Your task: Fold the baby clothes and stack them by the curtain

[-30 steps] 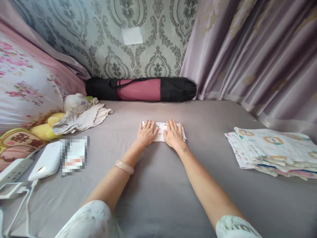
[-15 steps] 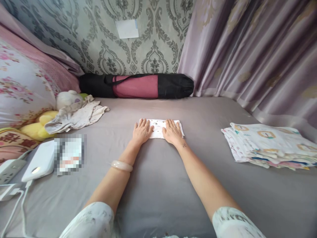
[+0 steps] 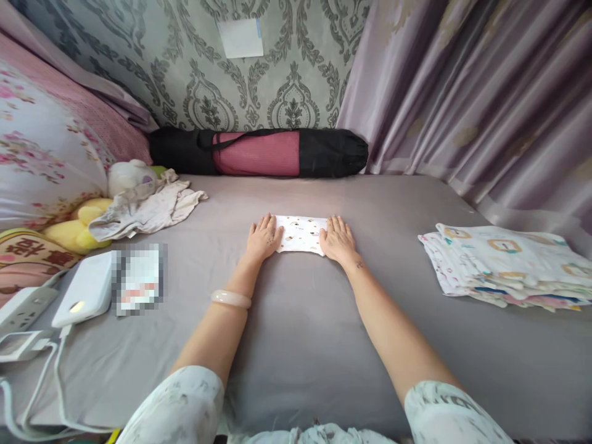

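Observation:
A small folded white cloth with a fine print lies flat on the grey bed sheet. My left hand rests flat on its left end, fingers stretched out. My right hand lies flat on its right end, fingers stretched out too. The middle of the cloth shows between the two hands. A pale bangle sits on my left wrist.
A stack of folded printed cloths lies at the right. A rolled mat in a black bag lies along the wall. Crumpled beige clothing, soft toys, a pillow, a white power bank and cables are at the left. Curtains hang on the right.
Both hands have slid apart along the folded cloth, from its middle out to its two ends. The cloth stays flat on the sheet.

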{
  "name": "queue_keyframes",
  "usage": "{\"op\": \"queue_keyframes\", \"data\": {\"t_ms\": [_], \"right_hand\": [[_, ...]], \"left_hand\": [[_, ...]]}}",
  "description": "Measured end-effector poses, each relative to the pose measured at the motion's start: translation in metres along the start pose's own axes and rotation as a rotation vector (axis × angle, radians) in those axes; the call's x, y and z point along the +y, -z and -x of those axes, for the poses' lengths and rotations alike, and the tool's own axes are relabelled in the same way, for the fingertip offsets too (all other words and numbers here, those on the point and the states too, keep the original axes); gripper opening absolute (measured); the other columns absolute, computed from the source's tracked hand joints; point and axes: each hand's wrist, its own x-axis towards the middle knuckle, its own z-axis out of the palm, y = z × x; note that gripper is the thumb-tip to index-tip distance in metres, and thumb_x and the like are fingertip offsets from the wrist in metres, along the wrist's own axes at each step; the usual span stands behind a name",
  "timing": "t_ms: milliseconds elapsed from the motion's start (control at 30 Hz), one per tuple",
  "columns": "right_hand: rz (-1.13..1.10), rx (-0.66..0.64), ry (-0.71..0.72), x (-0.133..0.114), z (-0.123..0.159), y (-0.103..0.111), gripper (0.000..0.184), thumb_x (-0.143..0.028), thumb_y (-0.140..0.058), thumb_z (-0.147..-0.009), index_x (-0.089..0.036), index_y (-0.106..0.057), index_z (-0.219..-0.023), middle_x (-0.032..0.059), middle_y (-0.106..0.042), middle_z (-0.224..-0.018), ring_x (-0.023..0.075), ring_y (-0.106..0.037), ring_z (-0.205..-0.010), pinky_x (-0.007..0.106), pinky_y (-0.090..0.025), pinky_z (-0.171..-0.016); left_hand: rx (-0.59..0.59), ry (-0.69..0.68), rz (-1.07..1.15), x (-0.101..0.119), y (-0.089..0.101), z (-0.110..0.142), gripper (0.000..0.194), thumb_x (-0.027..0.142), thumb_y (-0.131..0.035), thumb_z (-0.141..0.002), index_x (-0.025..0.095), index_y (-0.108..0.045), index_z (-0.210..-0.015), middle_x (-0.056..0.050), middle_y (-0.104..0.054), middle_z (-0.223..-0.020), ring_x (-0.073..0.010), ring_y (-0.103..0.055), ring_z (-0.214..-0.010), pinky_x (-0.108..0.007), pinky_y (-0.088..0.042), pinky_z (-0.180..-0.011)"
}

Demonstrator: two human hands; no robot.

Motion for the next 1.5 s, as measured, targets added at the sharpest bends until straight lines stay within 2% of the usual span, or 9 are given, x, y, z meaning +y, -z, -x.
{"op": "queue_keyframes", "data": {"t_ms": [133,267,400,567,700,867,1033,1267,1500], "right_hand": [[-0.010,-0.063,-0.001,0.000,-0.003,0.010,0.065,-0.039,-0.016,-0.098,-0.001,-0.027,-0.151,0.0143,-0.020,-0.160,0.0261,-0.012,-0.148,0.043,-0.012,-0.119],[0.016,-0.017,0.059,0.001,-0.006,0.019,0.066,-0.041,-0.014,-0.098,-0.003,-0.026,-0.151,0.0138,-0.018,-0.160,0.0245,-0.011,-0.148,0.044,-0.007,-0.120],[0.037,-0.022,0.089,0.005,-0.007,0.011,0.067,-0.042,-0.014,-0.098,-0.003,-0.027,-0.151,0.0133,-0.020,-0.160,0.0230,-0.013,-0.148,0.040,-0.010,-0.120],[0.033,-0.013,0.079,0.011,-0.009,-0.005,0.068,-0.044,-0.013,-0.098,-0.003,-0.029,-0.151,0.0130,-0.021,-0.160,0.0234,-0.013,-0.148,0.038,-0.013,-0.120],[0.045,-0.048,0.076,0.011,-0.010,-0.001,0.068,-0.043,-0.014,-0.099,-0.002,-0.027,-0.151,0.0125,-0.021,-0.160,0.0239,-0.013,-0.148,0.040,-0.012,-0.120],[0.055,-0.022,0.071,-0.012,-0.009,0.014,0.065,-0.042,-0.016,-0.099,-0.004,-0.028,-0.151,0.0137,-0.021,-0.160,0.0255,-0.012,-0.148,0.049,-0.005,-0.120],[-0.044,-0.026,0.140,-0.041,-0.005,0.013,0.063,-0.042,-0.013,-0.100,-0.010,-0.025,-0.153,0.0102,-0.019,-0.161,0.0233,-0.013,-0.148,0.044,-0.011,-0.120],[-0.039,-0.029,0.136,-0.041,-0.007,-0.002,0.062,-0.043,-0.014,-0.101,-0.013,-0.029,-0.152,0.0104,-0.020,-0.161,0.0244,-0.014,-0.148,0.046,-0.009,-0.119],[-0.059,-0.046,0.133,-0.050,-0.011,0.010,0.062,-0.042,-0.015,-0.100,-0.010,-0.028,-0.152,0.0127,-0.020,-0.160,0.0250,-0.013,-0.148,0.046,-0.008,-0.119]], "left_hand": [[0.087,0.038,0.154,-0.010,0.001,-0.001,0.049,0.037,-0.028,-0.098,0.018,-0.048,-0.138,-0.012,-0.041,-0.151,-0.0238,-0.037,-0.141,-0.047,-0.030,-0.115],[0.217,0.034,0.241,-0.022,0.003,-0.002,0.043,0.033,-0.034,-0.096,0.018,-0.061,-0.126,-0.012,-0.051,-0.144,-0.0235,-0.046,-0.134,-0.040,-0.039,-0.111],[0.231,0.042,0.233,-0.029,0.002,-0.004,0.038,0.029,-0.038,-0.093,0.020,-0.067,-0.116,-0.010,-0.059,-0.134,-0.0234,-0.050,-0.131,-0.040,-0.040,-0.111],[0.208,0.039,0.195,-0.031,0.002,-0.005,0.037,0.028,-0.039,-0.093,0.022,-0.067,-0.117,-0.007,-0.061,-0.132,-0.0226,-0.049,-0.131,-0.039,-0.039,-0.111],[0.190,0.058,0.183,-0.028,0.005,-0.004,0.038,0.027,-0.038,-0.094,0.021,-0.065,-0.120,-0.008,-0.060,-0.134,-0.0232,-0.047,-0.133,-0.040,-0.040,-0.110],[0.231,0.037,0.192,-0.026,0.003,-0.004,0.038,0.024,-0.041,-0.092,0.019,-0.064,-0.121,-0.009,-0.057,-0.137,-0.0241,-0.045,-0.135,-0.040,-0.039,-0.111],[0.283,0.064,0.238,-0.027,0.002,-0.004,0.032,0.025,-0.044,-0.090,0.021,-0.064,-0.115,-0.009,-0.061,-0.131,-0.0236,-0.051,-0.129,-0.040,-0.042,-0.107],[0.267,0.091,0.287,-0.032,0.002,-0.004,0.027,0.024,-0.050,-0.088,0.020,-0.061,-0.111,-0.009,-0.063,-0.123,-0.0236,-0.055,-0.121,-0.038,-0.044,-0.103],[0.343,0.063,0.365,-0.031,-0.001,-0.006,0.025,0.019,-0.051,-0.084,0.020,-0.062,-0.106,-0.010,-0.066,-0.117,-0.0243,-0.059,-0.114,-0.040,-0.045,-0.099]]}}
